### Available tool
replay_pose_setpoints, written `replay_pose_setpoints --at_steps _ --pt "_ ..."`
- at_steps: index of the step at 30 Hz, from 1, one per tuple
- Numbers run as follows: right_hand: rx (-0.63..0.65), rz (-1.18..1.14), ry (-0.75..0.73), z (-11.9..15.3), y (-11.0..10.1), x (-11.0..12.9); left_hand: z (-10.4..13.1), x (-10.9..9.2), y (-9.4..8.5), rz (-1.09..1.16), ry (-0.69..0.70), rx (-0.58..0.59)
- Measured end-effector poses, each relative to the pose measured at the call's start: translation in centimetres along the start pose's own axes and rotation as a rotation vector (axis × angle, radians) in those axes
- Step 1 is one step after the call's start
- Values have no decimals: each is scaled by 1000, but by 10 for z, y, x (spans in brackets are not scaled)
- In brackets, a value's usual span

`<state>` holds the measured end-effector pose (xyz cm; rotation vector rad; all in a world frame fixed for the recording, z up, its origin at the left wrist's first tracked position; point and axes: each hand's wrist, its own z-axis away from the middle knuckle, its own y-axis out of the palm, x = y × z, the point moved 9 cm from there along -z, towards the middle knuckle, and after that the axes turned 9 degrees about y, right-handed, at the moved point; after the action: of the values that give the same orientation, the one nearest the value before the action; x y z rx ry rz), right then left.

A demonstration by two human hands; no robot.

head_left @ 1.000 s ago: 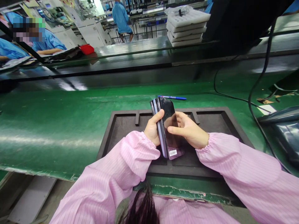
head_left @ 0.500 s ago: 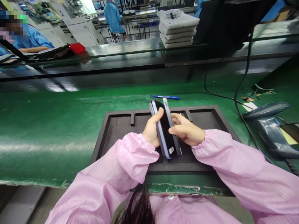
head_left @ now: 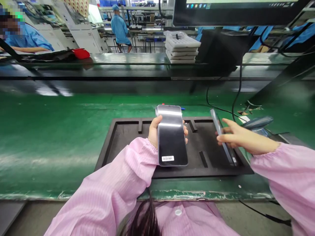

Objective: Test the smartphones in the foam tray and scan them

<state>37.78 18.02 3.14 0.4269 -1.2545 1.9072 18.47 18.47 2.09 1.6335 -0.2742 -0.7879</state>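
Note:
My left hand [head_left: 154,130] is wrapped round a smartphone [head_left: 172,137] whose dark screen faces up, with a white barcode label near its lower end. At its upper left an edge of what looks like another phone shows beneath it. Off to the right, my right hand [head_left: 236,136] grips a second smartphone [head_left: 222,137] by its sides, tilted on edge and slightly blurred. Both phones are above a black tray [head_left: 128,167] with raised dividers. The second one is over the tray's right compartment; whether it touches the tray I cannot tell.
A blue pen [head_left: 182,108] lies behind the tray, mostly hidden. To the right are a barcode scanner [head_left: 257,123] and black cables [head_left: 240,88]. A monitor [head_left: 233,14] hangs at the back, near stacked white trays [head_left: 182,52]. A co-worker in blue [head_left: 36,41] sits at far left.
My right hand has moved right, carrying one phone away from those in my left hand. The phone in my left hand has turned from edge-on to screen up. The camera view has shifted.

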Motion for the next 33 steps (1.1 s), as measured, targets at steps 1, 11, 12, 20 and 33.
replay_pose_setpoints --at_steps 1,11,12,20,33 --pt "2 134 28 -1 5 -6 1 1 0 12 -11 5" --pt "-322 855 193 -3 29 9 5 9 -4 46 -45 -3" --pt "-330 855 183 -4 27 11 5 9 -4 39 -47 -10" --pt "-223 270 -609 4 36 113 6 25 -20 -84 -154 -77" --pt "-230 -531 -646 -19 61 103 6 32 -33 -120 -198 -154"
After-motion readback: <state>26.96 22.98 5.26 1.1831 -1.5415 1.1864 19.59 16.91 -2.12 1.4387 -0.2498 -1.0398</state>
